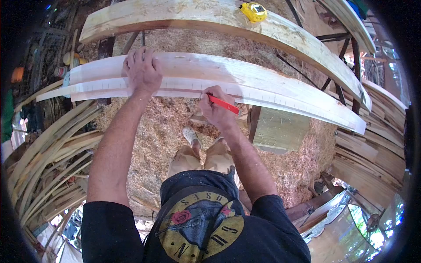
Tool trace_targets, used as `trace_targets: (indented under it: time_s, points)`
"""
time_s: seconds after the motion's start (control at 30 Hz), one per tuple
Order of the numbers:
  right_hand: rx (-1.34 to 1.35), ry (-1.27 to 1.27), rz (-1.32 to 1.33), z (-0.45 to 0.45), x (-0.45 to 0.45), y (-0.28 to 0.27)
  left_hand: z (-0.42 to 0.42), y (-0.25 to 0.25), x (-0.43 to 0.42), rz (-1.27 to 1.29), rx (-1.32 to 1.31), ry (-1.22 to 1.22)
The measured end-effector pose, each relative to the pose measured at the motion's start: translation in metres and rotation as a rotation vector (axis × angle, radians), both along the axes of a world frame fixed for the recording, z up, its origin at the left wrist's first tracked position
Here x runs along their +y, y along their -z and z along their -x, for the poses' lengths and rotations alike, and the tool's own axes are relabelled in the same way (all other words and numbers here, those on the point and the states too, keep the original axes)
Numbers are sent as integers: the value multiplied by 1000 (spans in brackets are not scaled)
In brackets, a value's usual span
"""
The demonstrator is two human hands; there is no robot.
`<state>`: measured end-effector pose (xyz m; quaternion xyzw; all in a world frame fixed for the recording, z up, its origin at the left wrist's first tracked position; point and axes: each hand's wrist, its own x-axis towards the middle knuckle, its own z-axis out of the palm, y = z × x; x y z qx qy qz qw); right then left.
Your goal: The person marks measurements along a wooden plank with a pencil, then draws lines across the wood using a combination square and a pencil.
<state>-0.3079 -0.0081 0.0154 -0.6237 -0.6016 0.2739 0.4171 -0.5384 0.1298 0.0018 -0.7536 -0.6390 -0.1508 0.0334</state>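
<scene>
A dark T-shirt [197,245] is seen nearest. Beneath the spread, ungripping fingers of the left hand [144,76], a board [188,63] is pressed; a red pencil [226,105] is held in the right hand's [219,115] curled fingers. Marking seems underway; steady pressure is called for.

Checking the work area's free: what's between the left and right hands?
Head view: nothing but the tick-marked pale strip and the board beyond it, from left hand to right hand holding the red pencil.

Two hands [144,72] [218,107], one pencil [224,104], one tape measure [253,12], two clogs [191,136].
</scene>
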Motion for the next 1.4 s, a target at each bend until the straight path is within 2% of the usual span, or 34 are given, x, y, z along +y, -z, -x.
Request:
trace_targets:
  time_s: [0.57, 0.67, 0.87, 0.97, 1.07, 1.17, 1.27, 1.37, 1.4]
  points:
    - [-22, 3, -40, 2, 2, -5, 1, 1, 1, -24, -14, 10]
    - [59, 14, 26, 4, 0, -8, 2, 4, 0, -35, -25, 13]
    - [22, 35, 19, 3, -1, 5, 1, 5, 1, -16, -1, -2]
    - [54, 40, 130, -1, -3, -3, 0, 0, 0, -3, -30, 8]
    - [349, 129, 166, 0, -7, -1, -3, -5, -1, 8, -26, -7]
    - [194, 79, 165, 1, -7, 1, -2, -4, -1, -3, -28, -3]
    - [159, 17, 157, 14, -4, -13, -3, -4, -3, -10, -14, -15]
    - [78, 28, 4, 23, 2, -2, -1, -1, -1, 0, -43, 2]
    - [78, 37, 28, 24, 3, -2, -2, -3, -1, 3, -37, -3]
